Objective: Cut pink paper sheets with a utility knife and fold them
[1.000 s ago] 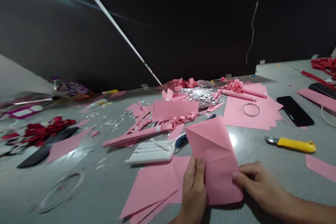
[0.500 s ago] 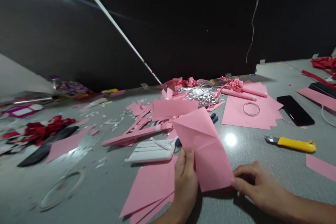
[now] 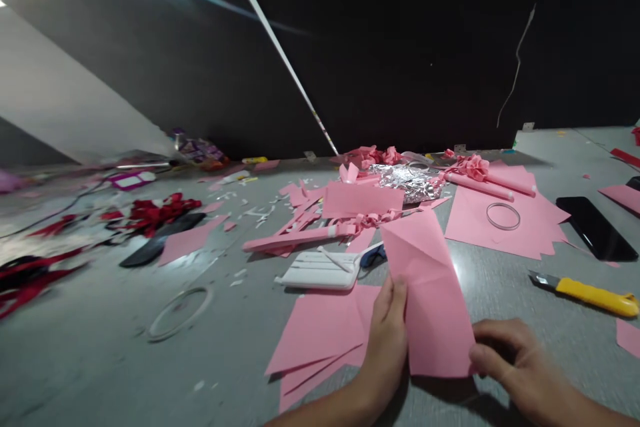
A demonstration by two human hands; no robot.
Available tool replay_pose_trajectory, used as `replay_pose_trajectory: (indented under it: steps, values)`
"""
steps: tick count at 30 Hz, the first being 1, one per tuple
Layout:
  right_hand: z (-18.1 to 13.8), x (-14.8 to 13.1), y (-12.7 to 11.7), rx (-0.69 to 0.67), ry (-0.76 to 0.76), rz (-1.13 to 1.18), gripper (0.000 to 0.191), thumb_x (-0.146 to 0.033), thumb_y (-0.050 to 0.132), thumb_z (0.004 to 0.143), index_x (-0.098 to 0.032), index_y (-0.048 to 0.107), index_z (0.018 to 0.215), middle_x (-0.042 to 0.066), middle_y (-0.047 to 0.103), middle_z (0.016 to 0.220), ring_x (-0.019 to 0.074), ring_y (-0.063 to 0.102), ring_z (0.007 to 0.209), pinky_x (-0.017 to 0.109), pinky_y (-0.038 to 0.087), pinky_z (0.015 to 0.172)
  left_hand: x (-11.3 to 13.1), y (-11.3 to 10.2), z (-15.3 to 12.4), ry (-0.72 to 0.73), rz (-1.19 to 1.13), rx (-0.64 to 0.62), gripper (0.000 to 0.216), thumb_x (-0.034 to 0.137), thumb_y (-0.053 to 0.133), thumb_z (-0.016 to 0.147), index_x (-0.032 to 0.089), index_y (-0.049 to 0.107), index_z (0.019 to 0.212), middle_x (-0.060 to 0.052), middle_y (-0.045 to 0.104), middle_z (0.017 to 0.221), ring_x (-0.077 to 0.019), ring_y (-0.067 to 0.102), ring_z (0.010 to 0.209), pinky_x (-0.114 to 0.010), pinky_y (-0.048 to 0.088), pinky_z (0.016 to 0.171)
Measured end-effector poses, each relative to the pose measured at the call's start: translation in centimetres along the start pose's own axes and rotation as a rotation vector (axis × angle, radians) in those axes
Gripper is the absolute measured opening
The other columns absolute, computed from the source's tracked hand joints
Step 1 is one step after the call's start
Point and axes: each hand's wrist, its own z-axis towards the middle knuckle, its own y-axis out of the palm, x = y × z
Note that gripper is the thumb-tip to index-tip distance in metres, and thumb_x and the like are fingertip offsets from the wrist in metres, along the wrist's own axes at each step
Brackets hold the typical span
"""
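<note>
A folded pink paper sheet (image 3: 430,293) is held tilted above the grey table. My left hand (image 3: 387,340) pinches its left edge, thumb on top. At the sheet's lower right corner, my right hand (image 3: 513,360) grips it with curled fingers. Under my left hand lies a stack of pink paper sheets (image 3: 320,333). A white ribbed case (image 3: 320,271) sits just behind them.
A yellow utility knife (image 3: 590,293) lies to the right, a black phone (image 3: 595,237) beyond it. More pink sheets with a clear ring (image 3: 503,215), crumpled foil (image 3: 405,180), pink paper rolls and scraps fill the middle. Red scraps (image 3: 155,210) and another ring (image 3: 179,312) lie left.
The view has swung left and slightly up, so everything sits further right in the picture. Both hands have kept hold of the pink sheet, which has shifted a little between frames.
</note>
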Motion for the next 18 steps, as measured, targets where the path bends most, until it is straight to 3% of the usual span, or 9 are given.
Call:
replay_pose_trajectory:
  steps: [2,5,8,11,15,18]
  values:
    - [0.1,0.3,0.0,0.016,0.008,0.042,0.062,-0.074,0.064,0.099,-0.020,0.075,0.072,0.006,0.064,0.067,0.0207,0.057,0.064,0.033,0.045,0.063,-0.2,0.0,-0.6,0.009,0.039,-0.047,0.071,0.083,0.064,0.095,0.022,0.073,0.129,-0.017,0.073,0.142,-0.0374,0.061,0.139,-0.046,0.052,0.112]
    - [0.2,0.7,0.0,0.050,-0.013,-0.005,0.070,-0.077,0.057,0.102,-0.021,0.053,0.060,-0.001,0.044,0.062,0.0157,0.041,0.059,0.032,0.033,0.057,-0.4,0.1,-1.2,0.055,0.074,-0.089,0.067,0.080,0.067,0.094,0.021,0.075,0.123,-0.018,0.076,0.134,-0.0382,0.063,0.137,-0.047,0.052,0.113]
    - [0.4,1.0,0.1,0.067,-0.018,-0.027,0.070,-0.077,0.055,0.103,-0.024,0.037,0.061,-0.004,0.029,0.064,0.0140,0.029,0.059,0.033,0.024,0.056,-0.3,0.3,-1.3,0.100,0.078,-0.133,0.065,0.079,0.062,0.098,0.020,0.076,0.120,-0.016,0.077,0.130,-0.0358,0.066,0.131,-0.045,0.050,0.115]
    - [0.6,1.4,0.1,0.074,0.003,0.035,0.070,-0.078,0.058,0.101,-0.024,0.038,0.061,-0.004,0.029,0.064,0.0142,0.027,0.060,0.033,0.024,0.056,0.0,0.5,-1.3,0.115,0.096,-0.149,0.063,0.079,0.060,0.099,0.021,0.075,0.119,-0.014,0.077,0.129,-0.0338,0.067,0.127,-0.042,0.050,0.113]
    - [0.7,1.5,-0.2,0.079,0.039,0.149,0.067,-0.079,0.063,0.099,-0.021,0.053,0.066,-0.001,0.040,0.068,0.0159,0.035,0.065,0.032,0.030,0.059,0.5,0.6,-1.5,0.147,0.115,-0.316,0.061,0.078,0.054,0.102,0.020,0.074,0.107,-0.009,0.078,0.106,-0.0290,0.069,0.103,-0.037,0.055,0.095]
    - [0.7,1.3,-0.3,0.144,0.061,0.188,0.065,-0.077,0.065,0.099,-0.020,0.058,0.068,-0.001,0.040,0.070,0.0161,0.033,0.067,0.032,0.033,0.061,0.7,0.6,-1.7,0.156,0.117,-0.364,0.059,0.076,0.052,0.105,0.021,0.074,0.109,-0.008,0.077,0.105,-0.0275,0.068,0.100,-0.035,0.054,0.092]
